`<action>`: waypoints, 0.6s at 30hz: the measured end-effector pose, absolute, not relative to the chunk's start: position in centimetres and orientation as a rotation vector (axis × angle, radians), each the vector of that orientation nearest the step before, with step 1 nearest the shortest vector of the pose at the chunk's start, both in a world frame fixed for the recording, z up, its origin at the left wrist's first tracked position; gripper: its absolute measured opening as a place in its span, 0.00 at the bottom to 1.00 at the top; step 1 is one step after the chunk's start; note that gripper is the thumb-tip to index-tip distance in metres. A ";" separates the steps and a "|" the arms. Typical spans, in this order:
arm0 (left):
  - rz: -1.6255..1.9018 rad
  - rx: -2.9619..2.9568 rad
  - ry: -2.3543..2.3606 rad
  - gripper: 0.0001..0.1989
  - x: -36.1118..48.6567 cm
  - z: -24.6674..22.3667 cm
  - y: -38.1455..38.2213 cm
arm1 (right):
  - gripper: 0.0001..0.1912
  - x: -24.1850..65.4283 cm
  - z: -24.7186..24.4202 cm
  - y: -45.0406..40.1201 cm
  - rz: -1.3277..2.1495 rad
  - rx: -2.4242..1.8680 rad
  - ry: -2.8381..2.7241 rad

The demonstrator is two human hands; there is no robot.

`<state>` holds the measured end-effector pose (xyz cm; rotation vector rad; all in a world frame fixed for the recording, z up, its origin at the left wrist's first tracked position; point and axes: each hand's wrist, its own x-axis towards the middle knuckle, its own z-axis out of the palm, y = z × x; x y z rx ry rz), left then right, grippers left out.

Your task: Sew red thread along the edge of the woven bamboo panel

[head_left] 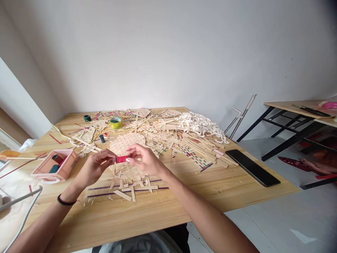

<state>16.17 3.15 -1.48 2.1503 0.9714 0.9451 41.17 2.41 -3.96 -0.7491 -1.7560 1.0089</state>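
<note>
A spool of red thread is held level between my two hands above the table. My left hand pinches its left end between thumb and fingers. At the opposite end, the fingertips and thumb of my right hand close on the spool. Behind and beneath lies a woven piece of pale flat strips, partly hidden by my hands. Cut strip ends are scattered on the tabletop just in front of it.
On the left stands a pink basket with several spools. A dark spool and a roll of yellow-green tape sit farther back. White cord is heaped at the right, near a black phone. Another person's foot shows at far right.
</note>
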 end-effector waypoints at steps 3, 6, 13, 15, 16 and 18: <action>0.956 2.126 1.019 0.15 16.0 -1.4 3.3 | 0.16 41.5 -3.6 2.3 1.001 -0.770 -1.751; 0.946 2.039 1.049 0.18 16.0 -1.2 3.0 | 0.17 41.7 -3.4 2.3 0.971 -0.788 -1.761; 0.514 1.912 0.901 0.25 16.8 -0.9 2.2 | 0.14 41.4 -3.4 2.4 0.832 -0.777 -1.759; 0.540 1.961 0.971 0.25 16.7 -1.0 2.4 | 0.13 41.6 -3.6 2.6 0.769 -0.820 -1.755; 0.592 1.986 1.013 0.25 16.6 -1.0 2.5 | 0.13 41.8 -3.6 2.7 0.746 -0.840 -1.752; 0.706 2.010 1.084 0.25 16.2 -0.9 2.8 | 0.13 42.1 -3.7 3.1 0.717 -0.857 -1.741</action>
